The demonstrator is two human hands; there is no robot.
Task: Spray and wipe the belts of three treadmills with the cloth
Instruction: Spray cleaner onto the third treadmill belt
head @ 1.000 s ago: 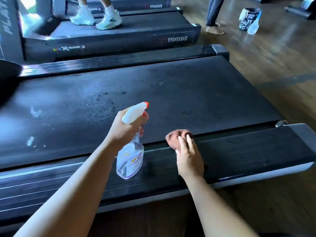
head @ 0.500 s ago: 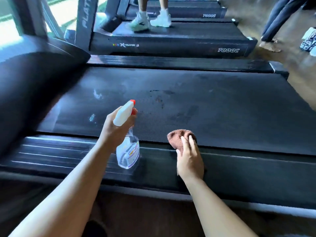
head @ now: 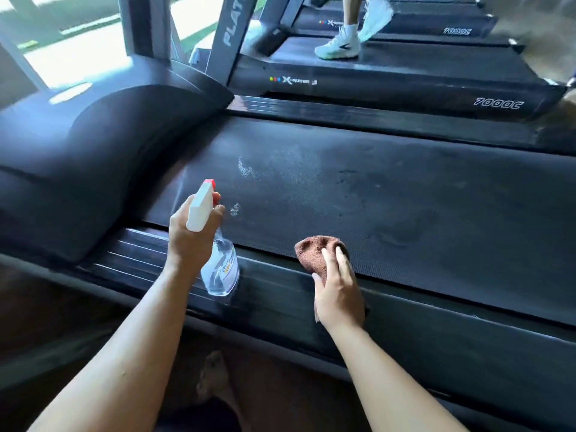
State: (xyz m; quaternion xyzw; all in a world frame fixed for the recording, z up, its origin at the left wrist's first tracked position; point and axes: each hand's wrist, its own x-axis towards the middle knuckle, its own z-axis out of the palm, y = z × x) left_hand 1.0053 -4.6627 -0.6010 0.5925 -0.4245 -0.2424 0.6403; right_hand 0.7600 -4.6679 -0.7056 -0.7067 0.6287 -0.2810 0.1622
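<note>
The near treadmill's black belt (head: 389, 194) stretches across the middle, with whitish spray marks at its left part. My left hand (head: 190, 235) grips a clear spray bottle (head: 219, 269) by its white, red-tipped head, held over the near side rail with the nozzle toward the belt. My right hand (head: 338, 291) presses a bunched brown cloth (head: 311, 249) onto the belt's near edge, fingers lying over it.
The treadmill's black motor hood (head: 109, 163) bulges at the left. A second treadmill (head: 405, 76) stands behind, with a person's white shoes (head: 338, 46) walking on it. A dark side rail (head: 405, 313) runs in front of me. Wooden floor lies below.
My view has swung left toward the motor hood. Both hands keep the same hold, the bottle now nearer the belt's front end and the cloth still at the belt's edge.
</note>
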